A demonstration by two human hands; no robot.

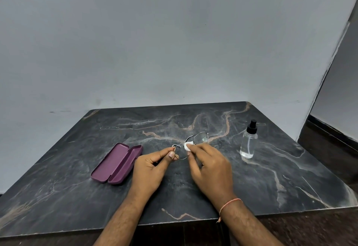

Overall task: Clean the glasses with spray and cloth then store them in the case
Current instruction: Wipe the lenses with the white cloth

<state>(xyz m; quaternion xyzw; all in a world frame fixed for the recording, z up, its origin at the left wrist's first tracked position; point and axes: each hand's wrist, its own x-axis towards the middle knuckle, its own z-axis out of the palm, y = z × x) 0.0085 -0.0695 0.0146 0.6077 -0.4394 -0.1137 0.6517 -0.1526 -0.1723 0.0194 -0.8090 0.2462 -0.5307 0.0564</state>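
Thin metal-framed glasses (201, 137) are held above the middle of the dark marble table (77, 187). My left hand (151, 170) pinches the left end of the frame between thumb and fingers. My right hand (209, 166) presses a small white cloth (187, 146) against the left lens, near the bridge. The right lens sticks out free beyond my fingers. A purple glasses case (116, 163) lies open on the table, left of my left hand. A clear spray bottle (248, 141) with a black nozzle stands upright to the right of the glasses.
A grey wall rises behind the table's far edge. A dark floor and skirting show past the table's right side. A thin orange thread is tied round my right wrist (230, 204).
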